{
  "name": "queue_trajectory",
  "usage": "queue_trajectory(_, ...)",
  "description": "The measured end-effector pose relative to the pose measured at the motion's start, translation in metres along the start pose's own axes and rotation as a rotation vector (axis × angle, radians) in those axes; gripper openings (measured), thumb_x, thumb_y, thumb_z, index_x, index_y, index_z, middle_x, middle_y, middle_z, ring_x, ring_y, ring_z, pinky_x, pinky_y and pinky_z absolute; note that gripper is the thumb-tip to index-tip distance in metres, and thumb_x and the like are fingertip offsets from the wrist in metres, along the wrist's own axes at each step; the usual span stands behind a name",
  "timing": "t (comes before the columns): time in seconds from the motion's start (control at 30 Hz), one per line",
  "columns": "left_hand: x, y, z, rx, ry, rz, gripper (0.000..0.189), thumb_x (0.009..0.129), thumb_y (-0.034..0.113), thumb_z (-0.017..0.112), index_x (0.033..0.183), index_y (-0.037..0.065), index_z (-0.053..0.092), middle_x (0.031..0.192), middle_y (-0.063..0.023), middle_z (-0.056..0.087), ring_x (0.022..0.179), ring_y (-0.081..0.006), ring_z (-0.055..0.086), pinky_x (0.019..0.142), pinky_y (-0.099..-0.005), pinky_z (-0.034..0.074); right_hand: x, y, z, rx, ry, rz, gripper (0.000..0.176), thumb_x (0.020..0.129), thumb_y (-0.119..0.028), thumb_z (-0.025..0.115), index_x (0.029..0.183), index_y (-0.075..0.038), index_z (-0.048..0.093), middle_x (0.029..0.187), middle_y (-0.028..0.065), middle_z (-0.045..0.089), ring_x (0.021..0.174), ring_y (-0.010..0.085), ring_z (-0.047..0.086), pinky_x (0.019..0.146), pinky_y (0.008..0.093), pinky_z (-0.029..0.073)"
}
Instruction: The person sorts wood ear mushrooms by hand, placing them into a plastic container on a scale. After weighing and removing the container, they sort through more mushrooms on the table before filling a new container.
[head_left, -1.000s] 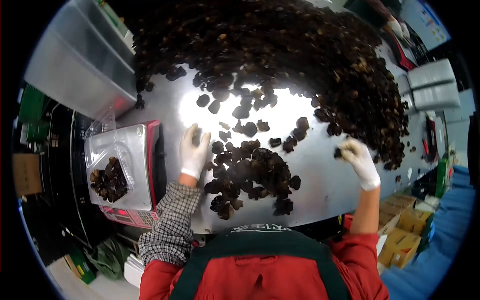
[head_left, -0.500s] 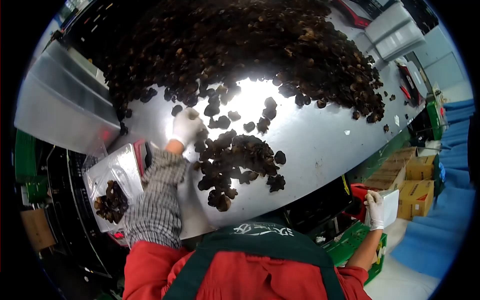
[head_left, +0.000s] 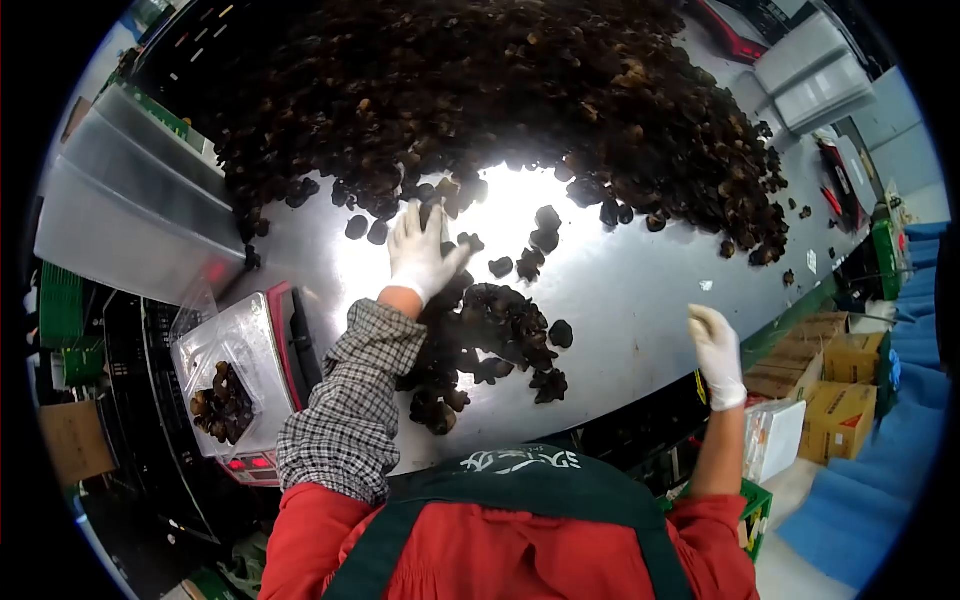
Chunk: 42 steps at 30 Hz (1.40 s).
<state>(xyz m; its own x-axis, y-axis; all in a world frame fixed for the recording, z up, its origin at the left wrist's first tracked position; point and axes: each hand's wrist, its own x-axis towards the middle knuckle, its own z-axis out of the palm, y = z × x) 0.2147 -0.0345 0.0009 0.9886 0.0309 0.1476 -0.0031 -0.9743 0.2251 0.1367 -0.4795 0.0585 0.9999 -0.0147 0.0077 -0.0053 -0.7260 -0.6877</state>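
Note:
My left hand (head_left: 422, 256), in a white glove, lies with spread fingers over a few loose dark mushroom-like pieces on the metal table (head_left: 625, 310). Just below it on the table is a small heap of dark pieces (head_left: 505, 315). My right hand (head_left: 717, 350), also gloved, is raised over the table's right front edge with its fingers together and bent; whether anything is in them is hidden. A very large pile of dark pieces (head_left: 480, 90) covers the back of the table.
At the left, a scale (head_left: 245, 340) bears a clear bag of dark pieces (head_left: 222, 405), beside stacked clear plastic trays (head_left: 140, 210). More trays (head_left: 815, 75) stand at the back right. Cardboard boxes (head_left: 840, 410) and a blue sheet (head_left: 850, 500) are at the right.
My left hand has moved right and its fingers have spread. My right hand has risen from beside the white item below the table's edge to above that edge.

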Motion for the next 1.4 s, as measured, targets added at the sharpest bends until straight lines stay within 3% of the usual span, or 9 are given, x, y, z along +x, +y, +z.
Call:
queue_trajectory(0.13, -0.06, 0.015, -0.039, -0.233, -0.324, 0.074, 0.057, 0.082, 0.046, 0.066, 0.124, 0.008, 0.059, 0.141, -0.0249, 0.035, 0.132, -0.0398, 0.031, 0.11, -0.051, 0.024, 0.075, -0.078, 0.071, 0.096, -0.256, -0.262, 0.023, 0.084, -0.009, 0.06, 0.105, -0.001, 0.062, 0.095, 0.0145, 0.061, 0.086, 0.0275, 0.059, 0.08, 0.0349, 0.048)
queue_trajectory(0.3, -0.045, -0.022, -0.059, -0.347, 0.002, -0.104, 0.053, 0.081, 0.042, 0.068, 0.122, 0.007, 0.062, 0.144, -0.0285, 0.03, 0.133, -0.043, 0.028, 0.111, -0.0512, 0.023, 0.161, -0.151, 0.179, 0.074, -0.283, -0.64, 0.028, 0.083, -0.014, 0.058, 0.109, -0.004, 0.062, 0.112, 0.0152, 0.06, 0.108, 0.0303, 0.056, 0.094, 0.0371, 0.045)
queue_trajectory(0.5, 0.058, -0.07, -0.027, 0.031, 0.009, -0.202, 0.071, 0.081, 0.045, 0.067, 0.141, 0.015, 0.043, 0.152, -0.0271, 0.016, 0.137, -0.0443, 0.022, 0.111, -0.0507, 0.023, 0.203, -0.197, 0.274, -0.415, -0.202, -0.621, 0.057, 0.074, -0.008, 0.057, 0.131, -0.012, 0.05, 0.146, 0.0241, 0.033, 0.133, 0.0392, 0.033, 0.111, 0.0458, 0.028)
queue_trajectory(0.57, 0.064, -0.074, -0.014, -0.105, -0.11, -0.332, 0.074, 0.078, 0.046, 0.069, 0.141, 0.016, 0.043, 0.152, -0.0257, 0.016, 0.136, -0.0449, 0.024, 0.111, -0.0485, 0.027, 0.183, -0.192, 0.275, -0.275, -0.304, -0.728, 0.051, 0.076, -0.008, 0.057, 0.127, -0.01, 0.054, 0.143, 0.0244, 0.036, 0.132, 0.0381, 0.036, 0.108, 0.0458, 0.032)
queue_trajectory(0.67, 0.012, -0.069, -0.026, -0.244, 0.079, -0.092, 0.038, 0.076, 0.031, 0.074, 0.1, 0.004, 0.065, 0.12, -0.0168, 0.053, 0.114, -0.0348, 0.048, 0.096, -0.0459, 0.04, 0.15, -0.186, 0.222, -0.104, -0.591, -0.822, 0.04, 0.076, -0.006, 0.059, 0.116, -0.007, 0.061, 0.133, 0.0243, 0.048, 0.124, 0.0378, 0.047, 0.1, 0.0452, 0.042)
queue_trajectory(0.73, -0.028, -0.062, -0.046, -0.298, 0.344, -0.173, 0.019, 0.074, 0.017, 0.075, 0.078, 0.002, 0.063, 0.098, -0.0116, 0.059, 0.095, -0.0292, 0.055, 0.085, -0.0408, 0.045, 0.143, -0.179, 0.19, 0.033, -0.588, -0.781, 0.041, 0.073, 0.005, 0.053, 0.109, -0.008, 0.064, 0.123, 0.0218, 0.056, 0.108, 0.0344, 0.059, 0.092, 0.0397, 0.049)
queue_trajectory(0.9, -0.04, -0.075, -0.044, -0.362, 0.463, -0.339, 0.011, 0.075, 0.007, 0.072, 0.077, 0.002, 0.062, 0.099, -0.0109, 0.061, 0.09, -0.0268, 0.058, 0.08, -0.0361, 0.047, 0.19, -0.199, 0.205, 0.1, -0.422, -0.76, 0.019, 0.081, 0.003, 0.057, 0.098, -0.002, 0.064, 0.093, 0.0114, 0.063, 0.082, 0.0262, 0.063, 0.073, 0.0327, 0.052)
queue_trajectory(1.17, -0.008, -0.09, -0.042, -0.377, 0.504, -0.372, 0.015, 0.077, 0.008, 0.07, 0.091, 0.004, 0.067, 0.108, -0.011, 0.061, 0.102, -0.0269, 0.058, 0.09, -0.0356, 0.045, 0.221, -0.238, 0.315, -0.177, -0.425, -0.932, 0.015, 0.08, -0.013, 0.061, 0.093, -0.006, 0.062, 0.091, 0.0108, 0.059, 0.08, 0.0287, 0.061, 0.069, 0.0393, 0.052)
queue_trajectory(1.4, 0.007, -0.111, -0.03, -0.374, 0.372, -0.44, 0.02, 0.084, 0.014, 0.065, 0.099, 0.002, 0.065, 0.108, -0.0128, 0.061, 0.1, -0.027, 0.06, 0.089, -0.0334, 0.047, 0.222, -0.241, 0.251, -0.329, -0.341, -0.855, 0.006, 0.076, -0.014, 0.063, 0.077, -0.008, 0.063, 0.085, 0.0074, 0.059, 0.082, 0.0272, 0.061, 0.07, 0.039, 0.051)
